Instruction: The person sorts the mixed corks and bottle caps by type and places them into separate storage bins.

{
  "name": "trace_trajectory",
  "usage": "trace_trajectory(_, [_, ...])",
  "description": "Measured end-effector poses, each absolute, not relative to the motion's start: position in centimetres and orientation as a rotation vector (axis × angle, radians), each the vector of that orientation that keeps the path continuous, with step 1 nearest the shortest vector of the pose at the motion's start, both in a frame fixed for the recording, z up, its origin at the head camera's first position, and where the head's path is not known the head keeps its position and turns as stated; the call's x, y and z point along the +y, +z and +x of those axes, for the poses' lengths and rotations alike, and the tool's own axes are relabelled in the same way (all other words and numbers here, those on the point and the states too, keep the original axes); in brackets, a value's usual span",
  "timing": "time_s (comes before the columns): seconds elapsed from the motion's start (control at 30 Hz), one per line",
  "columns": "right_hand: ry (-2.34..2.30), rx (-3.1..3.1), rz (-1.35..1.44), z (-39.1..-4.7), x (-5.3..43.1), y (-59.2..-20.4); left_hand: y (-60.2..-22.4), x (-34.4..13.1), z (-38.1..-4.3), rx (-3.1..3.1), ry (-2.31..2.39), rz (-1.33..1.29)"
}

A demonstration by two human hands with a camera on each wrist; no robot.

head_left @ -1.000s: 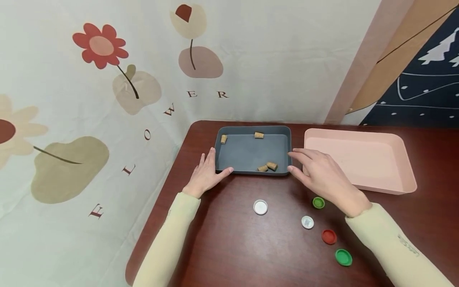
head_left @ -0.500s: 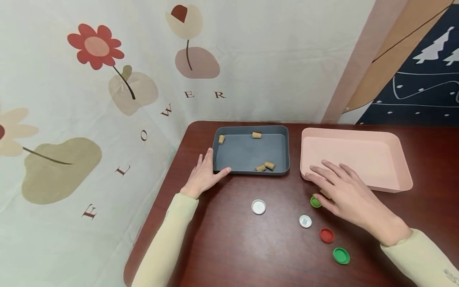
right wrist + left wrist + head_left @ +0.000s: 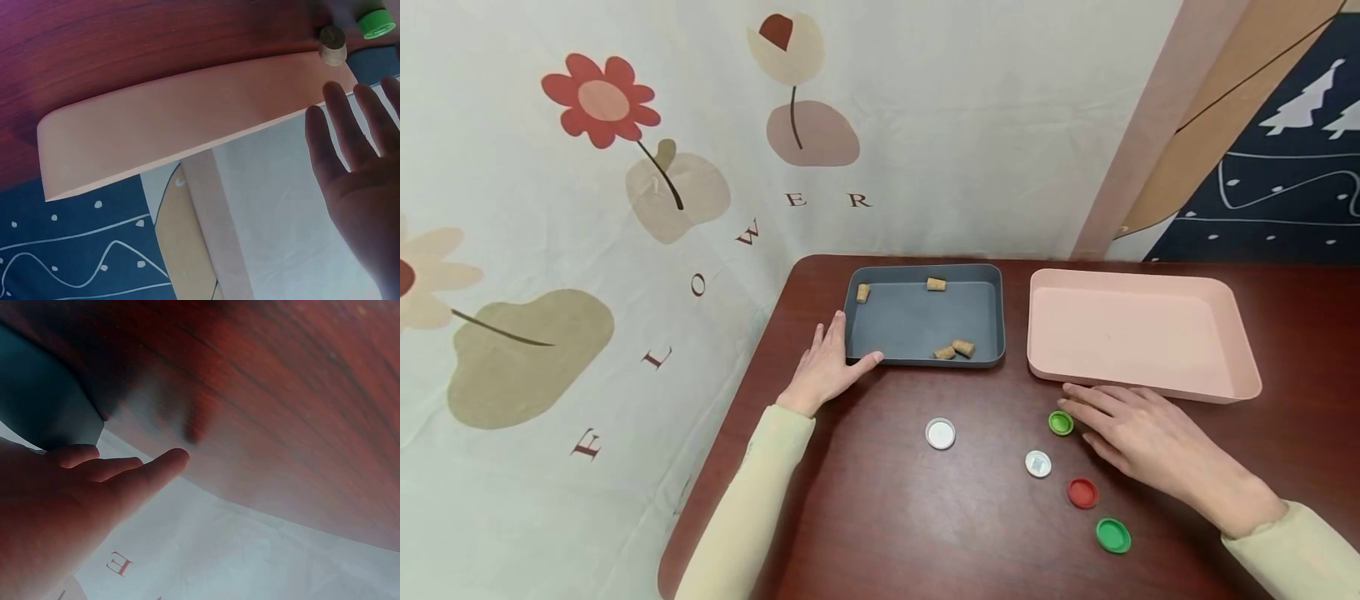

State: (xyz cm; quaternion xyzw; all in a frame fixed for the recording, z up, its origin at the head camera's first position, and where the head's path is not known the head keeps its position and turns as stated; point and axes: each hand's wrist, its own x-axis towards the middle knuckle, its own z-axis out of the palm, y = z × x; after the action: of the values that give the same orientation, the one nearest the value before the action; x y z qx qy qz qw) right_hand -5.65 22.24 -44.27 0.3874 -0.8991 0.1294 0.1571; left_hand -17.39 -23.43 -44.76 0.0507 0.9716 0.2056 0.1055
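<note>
In the head view, my left hand [image 3: 823,367] rests at the near left corner of a grey tray [image 3: 925,321], fingers straight along the side and thumb at the front rim. Several corks [image 3: 963,347] lie in that tray. My right hand [image 3: 1157,437] is over the table just in front of a pink tray [image 3: 1138,329], beside a light green cap [image 3: 1061,423]. The right wrist view shows its fingers extended and spread close to another cork [image 3: 332,47], which stands by the pink tray's wall. That cork is hidden under the hand in the head view.
On the dark wooden table [image 3: 865,508] lie a white cap [image 3: 940,433], a smaller white cap [image 3: 1038,464], a red cap [image 3: 1082,492] and a green cap [image 3: 1112,535]. A printed cloth [image 3: 962,125] hangs behind and left of the table.
My right hand has moved from the grey tray's right side across to the right, then lower, in front of the pink tray. My left hand stays at the grey tray.
</note>
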Motion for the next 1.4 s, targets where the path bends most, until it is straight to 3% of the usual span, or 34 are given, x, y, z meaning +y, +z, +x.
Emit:
trace_trajectory(0.8, [0.312,-2.644,1.058,-5.6,22.5,-45.0,-44.6,-23.4,-17.2,2.872,0.586,0.15])
trace_trajectory(1.4, [0.449,-2.482,0.962,-6.3,19.9,-42.5,-44.7,-23.5,-17.1,2.871,0.593,0.132])
